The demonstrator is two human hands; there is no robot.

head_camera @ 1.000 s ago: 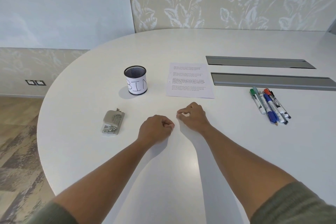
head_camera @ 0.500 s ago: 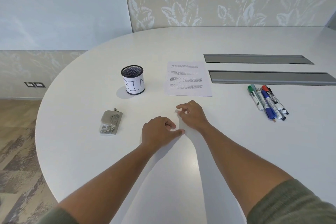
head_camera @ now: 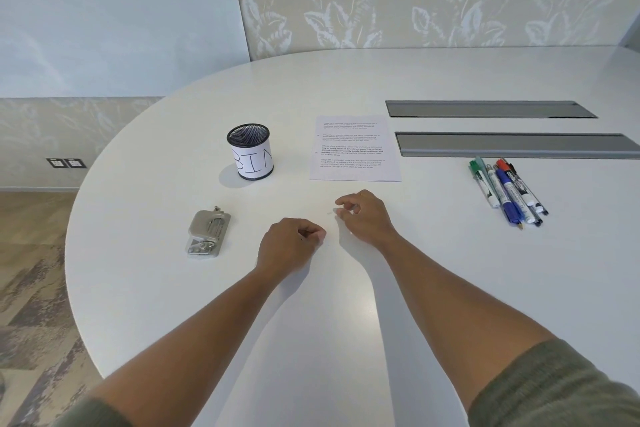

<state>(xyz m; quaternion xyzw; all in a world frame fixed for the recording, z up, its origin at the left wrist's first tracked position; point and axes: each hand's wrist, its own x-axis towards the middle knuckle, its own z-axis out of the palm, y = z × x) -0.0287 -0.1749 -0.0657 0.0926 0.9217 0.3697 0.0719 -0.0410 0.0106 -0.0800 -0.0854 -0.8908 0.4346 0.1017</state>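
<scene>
My right hand [head_camera: 367, 217] rests on the white table [head_camera: 450, 288] with its fingers curled, thumb and forefinger pinching a tiny pale scrap [head_camera: 336, 211]; another small pale fleck lies just left of it. My left hand [head_camera: 287, 246] sits beside it, curled into a loose fist, and nothing shows in it. A black mesh cup labelled "BIN" [head_camera: 251, 152] stands further back on the left. Close to my left hand, on its left, lies a metal hole punch [head_camera: 207, 234]. A printed sheet of paper [head_camera: 355, 149] lies behind my right hand.
Several marker pens [head_camera: 505, 192] lie in a bunch at the right. Two grey cable flaps [head_camera: 512, 144] are set into the table behind them. The table's curved edge runs along the left, with wooden floor below.
My left thumb, stretched toward the right hand half a second ago, has curled back into the fist. My right hand's fingers have lifted slightly over the scrap.
</scene>
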